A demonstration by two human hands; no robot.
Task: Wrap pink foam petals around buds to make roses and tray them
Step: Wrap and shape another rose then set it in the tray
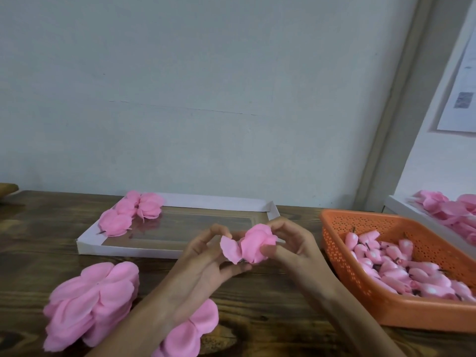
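Observation:
A half-wrapped pink foam rose [253, 244] is held above the table between both hands. My left hand [206, 261] grips its base from below, and one loose petal sticks out to the left. My right hand [293, 243] pinches the petals on the right side. Behind the hands lies a flat white tray [87, 247] with three finished roses [131, 213] in its far left corner. A stack of flat pink petals [90, 302] lies at the near left, and more petals [192, 331] lie under my left forearm.
An orange perforated basket [360, 256] holding several pink buds [401, 266] stands on the right of the dark wooden table. A white box [401, 210] with more pink foam pieces sits at the far right. A pale wall rises just behind the tray.

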